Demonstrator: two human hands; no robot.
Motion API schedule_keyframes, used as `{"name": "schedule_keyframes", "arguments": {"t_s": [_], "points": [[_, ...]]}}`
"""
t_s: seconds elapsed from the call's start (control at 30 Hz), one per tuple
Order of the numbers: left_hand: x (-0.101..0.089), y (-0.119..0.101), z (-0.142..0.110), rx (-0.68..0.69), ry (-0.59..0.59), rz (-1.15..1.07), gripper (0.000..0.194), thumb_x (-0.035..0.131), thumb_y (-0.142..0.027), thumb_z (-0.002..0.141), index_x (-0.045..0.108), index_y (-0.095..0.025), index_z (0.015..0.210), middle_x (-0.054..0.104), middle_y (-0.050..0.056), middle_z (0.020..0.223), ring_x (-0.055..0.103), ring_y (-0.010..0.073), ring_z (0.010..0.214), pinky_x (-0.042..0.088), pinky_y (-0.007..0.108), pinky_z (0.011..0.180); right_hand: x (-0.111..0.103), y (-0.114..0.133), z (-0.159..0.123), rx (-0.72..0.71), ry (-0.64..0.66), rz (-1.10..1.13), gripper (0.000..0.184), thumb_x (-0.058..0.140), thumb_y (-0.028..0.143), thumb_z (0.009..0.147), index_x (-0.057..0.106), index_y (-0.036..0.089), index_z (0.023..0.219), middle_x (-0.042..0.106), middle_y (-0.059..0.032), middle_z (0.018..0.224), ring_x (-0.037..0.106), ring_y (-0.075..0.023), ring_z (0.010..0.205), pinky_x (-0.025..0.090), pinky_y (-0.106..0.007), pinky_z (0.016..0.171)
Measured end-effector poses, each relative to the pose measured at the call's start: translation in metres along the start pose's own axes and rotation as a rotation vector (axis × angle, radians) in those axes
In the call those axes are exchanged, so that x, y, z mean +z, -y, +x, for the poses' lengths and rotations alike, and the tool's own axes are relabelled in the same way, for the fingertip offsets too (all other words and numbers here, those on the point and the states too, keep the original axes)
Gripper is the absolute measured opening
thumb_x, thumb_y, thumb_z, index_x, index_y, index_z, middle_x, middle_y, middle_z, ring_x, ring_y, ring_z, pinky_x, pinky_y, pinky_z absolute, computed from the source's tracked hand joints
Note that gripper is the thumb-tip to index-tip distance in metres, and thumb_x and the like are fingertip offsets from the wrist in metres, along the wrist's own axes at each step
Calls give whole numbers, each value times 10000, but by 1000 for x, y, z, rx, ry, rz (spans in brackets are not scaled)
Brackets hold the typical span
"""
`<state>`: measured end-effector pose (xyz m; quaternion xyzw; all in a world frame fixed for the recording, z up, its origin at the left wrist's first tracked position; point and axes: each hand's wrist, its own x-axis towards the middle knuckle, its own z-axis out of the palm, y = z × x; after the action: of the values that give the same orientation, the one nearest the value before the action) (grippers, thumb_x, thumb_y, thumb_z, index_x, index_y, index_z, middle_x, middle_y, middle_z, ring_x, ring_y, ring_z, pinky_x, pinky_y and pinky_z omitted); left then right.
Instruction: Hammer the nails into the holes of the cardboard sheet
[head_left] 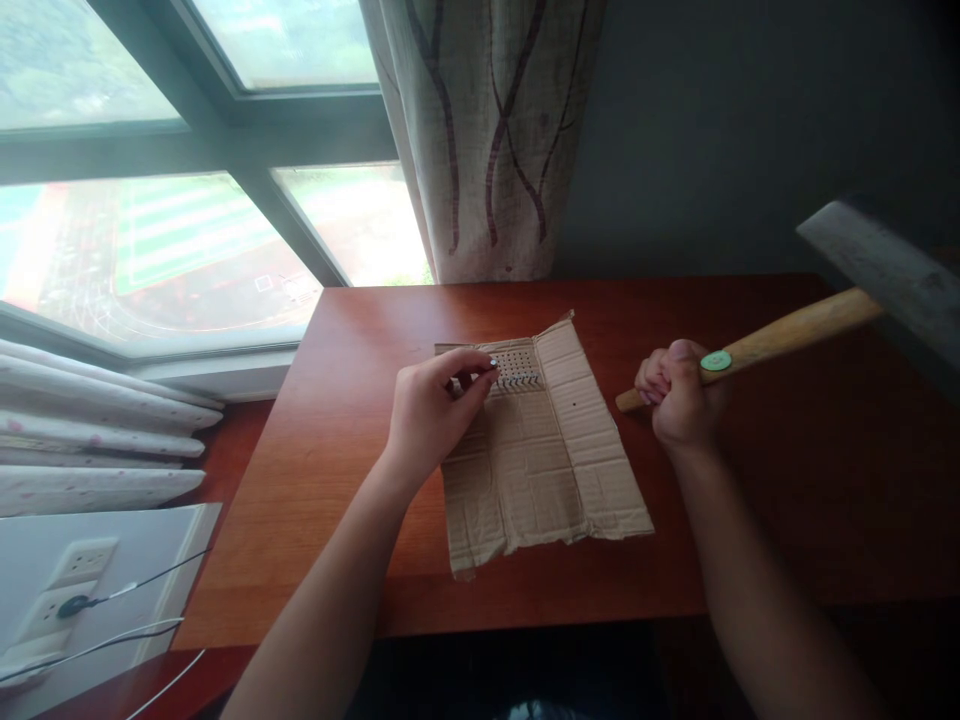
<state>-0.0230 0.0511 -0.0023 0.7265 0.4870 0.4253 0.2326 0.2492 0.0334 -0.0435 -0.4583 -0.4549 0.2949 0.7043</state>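
Positioning step, as judged: small piece pinched at the grid, hammer held off to the right.

The small piece (493, 361), too small to identify, is at the left edge of a grid of dark points (516, 366) near the far end of the creased cardboard (529, 460). Left hand (429, 408): thumb and index finger closed on the piece. Right hand (684, 395): fist wrapped around the lower handle of the hammer (795, 330), its head up and right, well apart from the cardboard. All above the table (330, 450). The next move calls for a steady, upright piece and fingertips clear of any strike.
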Motion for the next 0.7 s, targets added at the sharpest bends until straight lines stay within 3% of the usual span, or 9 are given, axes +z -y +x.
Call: {"name": "schedule_keyframes", "arguments": {"t_s": [0.7], "points": [[1, 1, -1, 38, -5, 42, 85, 712, -270, 861, 764, -205, 879, 722, -4, 714, 565, 93, 551, 474, 228, 563, 0, -1, -1, -22, 10, 23, 571, 637, 515, 944, 365, 217, 539, 303, 70, 456, 315, -74, 374, 228, -234, 353]]}}
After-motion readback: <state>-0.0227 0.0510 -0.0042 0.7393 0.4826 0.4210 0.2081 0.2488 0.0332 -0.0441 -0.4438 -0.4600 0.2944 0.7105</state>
